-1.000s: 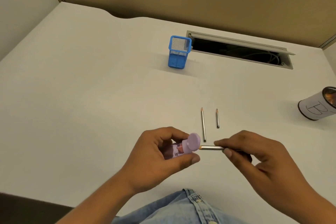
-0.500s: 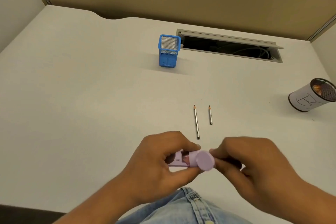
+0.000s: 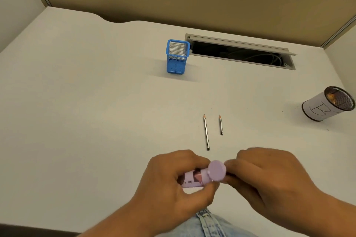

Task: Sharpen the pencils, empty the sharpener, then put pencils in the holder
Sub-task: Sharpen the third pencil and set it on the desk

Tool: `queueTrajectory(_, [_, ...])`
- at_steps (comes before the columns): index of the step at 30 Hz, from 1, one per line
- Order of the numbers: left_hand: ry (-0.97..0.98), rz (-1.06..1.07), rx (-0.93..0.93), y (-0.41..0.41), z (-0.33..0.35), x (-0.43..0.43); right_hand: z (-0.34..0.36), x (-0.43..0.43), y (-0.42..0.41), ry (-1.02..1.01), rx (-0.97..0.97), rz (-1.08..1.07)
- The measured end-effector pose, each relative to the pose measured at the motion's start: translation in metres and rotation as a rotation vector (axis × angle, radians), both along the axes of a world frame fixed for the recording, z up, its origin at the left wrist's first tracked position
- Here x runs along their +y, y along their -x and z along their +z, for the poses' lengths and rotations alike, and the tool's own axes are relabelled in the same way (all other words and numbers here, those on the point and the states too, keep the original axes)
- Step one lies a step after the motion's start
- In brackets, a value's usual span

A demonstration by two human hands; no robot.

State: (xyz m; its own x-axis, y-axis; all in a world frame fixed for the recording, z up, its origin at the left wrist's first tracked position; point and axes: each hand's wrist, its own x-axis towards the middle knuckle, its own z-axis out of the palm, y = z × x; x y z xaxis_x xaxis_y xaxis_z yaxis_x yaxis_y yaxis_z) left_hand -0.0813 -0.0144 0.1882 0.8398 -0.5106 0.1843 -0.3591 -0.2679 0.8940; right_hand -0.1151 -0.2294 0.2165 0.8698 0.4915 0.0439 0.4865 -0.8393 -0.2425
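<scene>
My left hand [image 3: 173,184] grips a lilac sharpener [image 3: 215,171] with a see-through barrel, just above the desk's near edge. My right hand [image 3: 265,177] is closed against the sharpener's round end; the pencil it holds is hidden by the fingers and the sharpener. Two sharpened grey pencils lie side by side on the desk beyond the hands, a longer pencil [image 3: 206,132] on the left and a shorter pencil [image 3: 221,124] on the right, tips pointing away. A blue mesh holder [image 3: 176,57] stands upright further back.
A white-wrapped mesh cup [image 3: 325,106] marked "B" leans at the right edge. An open cable slot [image 3: 240,53] runs along the back of the white desk [image 3: 86,102]. A beige partition stands behind. My jeans show below the desk edge.
The pencil in my right hand has gone into the sharpener and is no longer visible. My right hand has closed up against the sharpener. Both hands dropped slightly toward me.
</scene>
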Motion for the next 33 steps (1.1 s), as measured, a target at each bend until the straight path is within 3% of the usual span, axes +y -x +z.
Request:
queueTrajectory(1, [-0.042, -0.016, -0.157, 0.001, -0.001, 0.001, 0.003, 0.005, -0.001, -0.092, 0.147, -0.088])
queueTrajectory(3, [-0.108, -0.088, -0.405, 0.004, -0.008, 0.004, 0.007, 0.011, -0.002, -0.403, 0.695, -0.318])
queueTrajectory(5, [-0.152, -0.181, -0.487, 0.007, -0.013, 0.007, 0.008, 0.008, -0.005, -0.620, 1.180, -0.500])
queueTrajectory(6, [-0.168, -0.205, -0.476, 0.008, -0.012, 0.008, 0.009, 0.007, -0.006, -0.640, 1.256, -0.508])
queueTrajectory(8, [-0.137, -0.194, -0.365, 0.006, -0.010, 0.007, 0.008, 0.007, -0.006, -0.600, 1.153, -0.452])
queueTrajectory(11, [-0.003, -0.053, 0.023, 0.002, -0.004, 0.005, 0.013, 0.005, -0.005, -0.465, 0.644, -0.313])
queueTrajectory(14, [0.121, 0.013, 0.353, -0.001, 0.003, 0.003, 0.021, -0.001, -0.011, -0.018, -0.017, 0.011])
queueTrajectory(16, [0.181, -0.005, 0.452, -0.004, 0.005, 0.001, 0.013, -0.004, -0.012, 0.069, -0.188, 0.103])
queueTrajectory(17, [0.182, -0.020, 0.417, -0.005, 0.006, 0.000, 0.012, -0.004, -0.011, 0.071, -0.205, 0.113])
queueTrajectory(19, [0.069, -0.047, 0.077, -0.010, 0.005, 0.002, 0.013, 0.004, -0.011, 0.006, -0.019, 0.017])
queueTrajectory(20, [-0.029, -0.097, -0.153, -0.014, 0.005, 0.004, 0.014, 0.009, -0.012, -0.105, 0.191, -0.095])
queueTrajectory(22, [-0.226, -0.221, -0.509, -0.021, 0.003, 0.008, 0.014, 0.012, -0.015, -0.523, 0.733, -0.377])
queueTrajectory(23, [-0.282, -0.262, -0.597, -0.024, 0.004, 0.009, 0.013, 0.012, -0.016, -0.658, 0.919, -0.492])
queueTrajectory(24, [-0.301, -0.281, -0.627, -0.026, 0.004, 0.009, 0.011, 0.011, -0.016, -0.671, 0.963, -0.495])
queueTrajectory(25, [-0.290, -0.287, -0.594, -0.027, 0.005, 0.009, 0.011, 0.010, -0.016, -0.649, 0.930, -0.475])
queueTrajectory(27, [-0.203, -0.254, -0.413, -0.028, 0.007, 0.008, 0.012, 0.008, -0.014, -0.585, 0.690, -0.359])
queueTrajectory(31, [0.092, -0.136, 0.232, -0.027, 0.004, 0.003, 0.015, -0.004, -0.017, -0.068, -0.073, 0.032])
queueTrajectory(32, [0.129, -0.138, 0.292, -0.025, 0.003, 0.002, 0.011, -0.006, -0.017, -0.010, -0.161, 0.116])
queueTrajectory(33, [0.118, -0.155, 0.220, -0.023, 0.002, 0.002, 0.009, -0.007, -0.016, 0.005, -0.204, 0.161])
